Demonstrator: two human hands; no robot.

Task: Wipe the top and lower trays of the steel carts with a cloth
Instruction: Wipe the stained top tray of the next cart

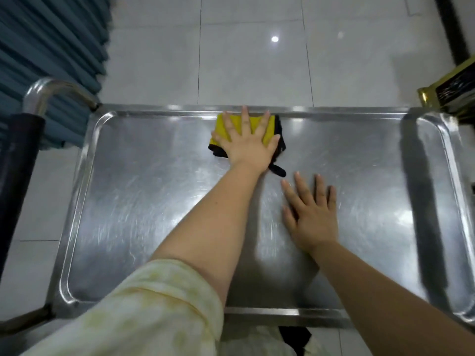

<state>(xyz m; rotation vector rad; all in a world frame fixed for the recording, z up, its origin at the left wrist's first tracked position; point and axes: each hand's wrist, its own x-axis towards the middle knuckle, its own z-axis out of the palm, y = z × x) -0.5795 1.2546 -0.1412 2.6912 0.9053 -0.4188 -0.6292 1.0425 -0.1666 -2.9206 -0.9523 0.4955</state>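
The right hand (312, 214) lies flat on the top tray (154, 201), fingers straight, holding nothing. Farther off, the left hand (246, 145) presses the yellow cloth (220, 126) down with spread fingers, right by the far rim. It looks like the top tray is being wiped, and next the cloth should slide sideways over the rest.

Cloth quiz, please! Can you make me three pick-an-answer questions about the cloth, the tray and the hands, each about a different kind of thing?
1. Where is the cloth on the top tray?
A. by the far rim
B. by the near rim
C. hanging off the handle

2. What colour is the cloth's top side?
A. red
B. yellow
C. white

3. How is the right hand?
A. gripping the cloth
B. curled into a fist
C. lying flat on the tray

Answers:
1 A: it lies against the far edge, under the left hand.
2 B: yellow shows between the spread fingers, with black edging.
3 C: it lies straight-fingered on bare steel, apart from the cloth.
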